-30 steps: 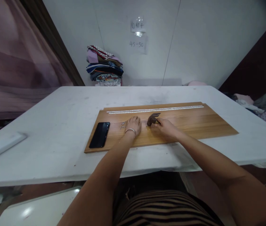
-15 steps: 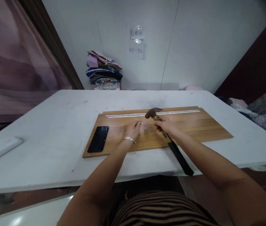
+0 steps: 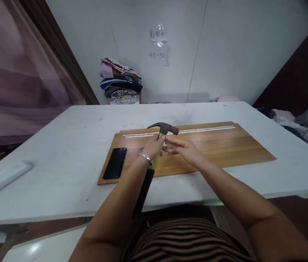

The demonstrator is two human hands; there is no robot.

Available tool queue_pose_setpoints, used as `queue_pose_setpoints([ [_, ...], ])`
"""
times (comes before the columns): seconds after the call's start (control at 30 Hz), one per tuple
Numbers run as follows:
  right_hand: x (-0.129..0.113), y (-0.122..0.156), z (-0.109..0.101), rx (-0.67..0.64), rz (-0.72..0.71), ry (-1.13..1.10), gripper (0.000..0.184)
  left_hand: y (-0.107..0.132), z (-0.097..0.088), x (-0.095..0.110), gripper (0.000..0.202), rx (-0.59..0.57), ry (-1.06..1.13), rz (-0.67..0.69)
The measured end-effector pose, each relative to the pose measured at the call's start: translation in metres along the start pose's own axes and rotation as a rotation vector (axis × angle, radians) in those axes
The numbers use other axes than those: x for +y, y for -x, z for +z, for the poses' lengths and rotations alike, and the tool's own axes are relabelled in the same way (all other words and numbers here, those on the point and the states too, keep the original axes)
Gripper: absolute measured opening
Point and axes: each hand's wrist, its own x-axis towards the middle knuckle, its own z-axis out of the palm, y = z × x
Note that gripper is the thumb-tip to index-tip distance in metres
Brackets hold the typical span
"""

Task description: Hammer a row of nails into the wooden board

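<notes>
A claw hammer (image 3: 166,128) with a yellow and black handle is upright over the board, its head at the top with the claw to the left. My left hand (image 3: 152,147), with a silver bracelet at the wrist, is wrapped round the handle just below the head. Close by on the right, my right hand (image 3: 187,150) has its fingers stretched toward the handle, apart from one another. Just left of my left hand, a few loose nails (image 3: 141,149) partly show on the wooden board (image 3: 219,149). The board's middle is hidden behind my hands.
A black phone (image 3: 115,163) lies on the board's left end. Two white strips (image 3: 208,129) run along its far edge. The white table (image 3: 69,153) bears a white, long object (image 3: 5,179) at left; folded cloths (image 3: 121,82) are stacked at the back.
The hammer has passed from my right hand to my left. Its head has swung round, and its handle slants the other way. My right hand has let go and opened.
</notes>
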Motion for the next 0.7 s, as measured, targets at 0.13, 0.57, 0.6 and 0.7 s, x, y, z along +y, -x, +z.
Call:
queue_pose_setpoints([
  [0.13, 0.024, 0.007, -0.081, 0.246, -0.027, 0.566, 0.031, 0.023, -0.016, -0.014, 0.020, 0.066, -0.184, 0.037],
  [0.57, 0.101, 0.027, -0.187, 0.482, 0.332, 1.460, 0.050, 0.032, 0.001, -0.025, 0.029, 0.082, -0.716, 0.070],
  [0.6, 0.103, 0.027, -0.188, 0.489, 0.316, 1.449, 0.049, 0.030, 0.004, -0.025, 0.030, 0.071, -0.762, 0.067],
  [0.7, 0.105, 0.026, -0.191, 0.509, 0.291, 1.413, 0.048, 0.026, 0.012, -0.027, 0.029, 0.042, -0.829, 0.084],
])
